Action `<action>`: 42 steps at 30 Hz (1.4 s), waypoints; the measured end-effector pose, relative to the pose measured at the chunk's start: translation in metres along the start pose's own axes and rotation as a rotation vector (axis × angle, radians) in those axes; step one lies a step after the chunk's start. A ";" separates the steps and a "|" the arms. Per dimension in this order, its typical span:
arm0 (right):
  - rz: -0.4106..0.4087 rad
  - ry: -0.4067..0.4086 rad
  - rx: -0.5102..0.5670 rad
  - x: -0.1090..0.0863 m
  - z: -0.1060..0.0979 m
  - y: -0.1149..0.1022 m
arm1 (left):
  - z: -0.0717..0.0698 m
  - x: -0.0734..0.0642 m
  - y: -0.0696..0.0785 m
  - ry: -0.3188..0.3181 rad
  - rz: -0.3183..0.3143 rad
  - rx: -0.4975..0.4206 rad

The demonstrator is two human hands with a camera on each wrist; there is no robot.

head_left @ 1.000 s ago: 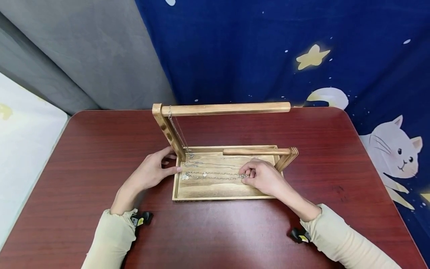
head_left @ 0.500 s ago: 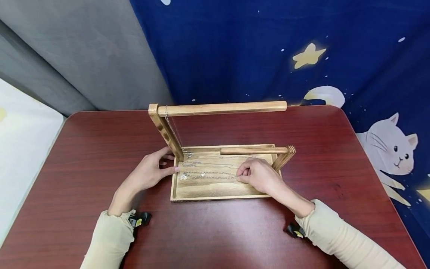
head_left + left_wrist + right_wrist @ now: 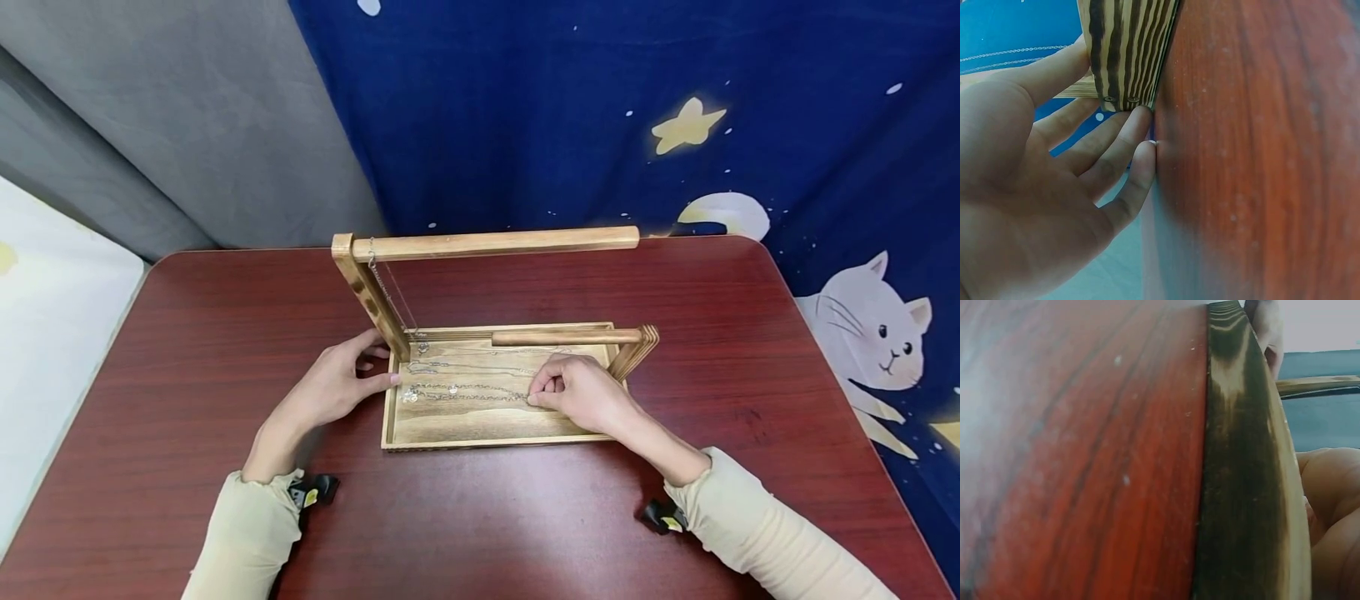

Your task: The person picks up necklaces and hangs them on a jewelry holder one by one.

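Note:
A shallow wooden tray (image 3: pixel 450 443) carries two wooden arms with bars. In it lies a silver chain necklace (image 3: pixel 480 397), stretched lengthwise, with small pendants at its left. My right hand (image 3: pixel 585 393) pinches the right end of this chain between thumb and forefinger, low over the tray floor; the exact contact is hidden by the fingers. At the tray's left end is my left hand (image 3: pixel 336 383). Its thumb rests on the rim, and its loosely extended fingers (image 3: pixel 1129 134) touch the striped outer wall in the left wrist view. A thinner chain (image 3: pixel 480 367) lies behind the pinched one.
Another necklace (image 3: pixel 387 292) hangs from the left end of the tall upper bar (image 3: pixel 495 243). A lower bar (image 3: pixel 562 337) juts leftward from the right arm, just behind my right hand. The tray stands on a dark red table (image 3: pixel 480 517), with curtains behind.
The head view has shifted slightly, so everything appears a little further left. My right thumb and forefinger have drawn together over the chain's end. The left hand has stayed on the tray.

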State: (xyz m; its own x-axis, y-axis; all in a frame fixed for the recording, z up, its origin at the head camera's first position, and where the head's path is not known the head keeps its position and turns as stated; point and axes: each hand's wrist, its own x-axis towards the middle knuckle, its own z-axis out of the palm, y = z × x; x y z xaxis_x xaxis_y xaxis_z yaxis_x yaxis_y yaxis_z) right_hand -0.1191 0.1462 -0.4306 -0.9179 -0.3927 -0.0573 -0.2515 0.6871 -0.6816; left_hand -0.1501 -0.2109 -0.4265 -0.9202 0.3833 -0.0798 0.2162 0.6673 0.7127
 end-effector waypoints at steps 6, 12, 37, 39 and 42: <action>0.013 -0.020 0.037 -0.002 -0.004 -0.004 | 0.000 0.000 0.000 -0.003 0.001 -0.006; 0.000 -0.016 0.115 -0.004 -0.006 -0.005 | 0.000 -0.001 0.000 -0.004 0.007 -0.009; 0.021 -0.081 0.297 -0.007 -0.016 -0.013 | 0.000 -0.001 0.002 0.000 0.000 -0.019; 0.021 -0.075 0.307 -0.008 -0.017 -0.014 | 0.000 -0.001 0.001 -0.002 -0.001 -0.021; 0.027 -0.069 0.321 -0.009 -0.018 -0.016 | 0.001 -0.001 0.000 -0.005 0.005 -0.026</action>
State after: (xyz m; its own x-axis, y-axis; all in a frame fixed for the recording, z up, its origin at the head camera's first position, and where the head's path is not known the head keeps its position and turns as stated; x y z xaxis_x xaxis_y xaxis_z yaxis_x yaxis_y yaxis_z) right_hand -0.1125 0.1494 -0.4066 -0.8971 -0.4252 -0.1199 -0.1079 0.4741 -0.8739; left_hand -0.1487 -0.2102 -0.4270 -0.9176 0.3896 -0.0795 0.2122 0.6488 0.7308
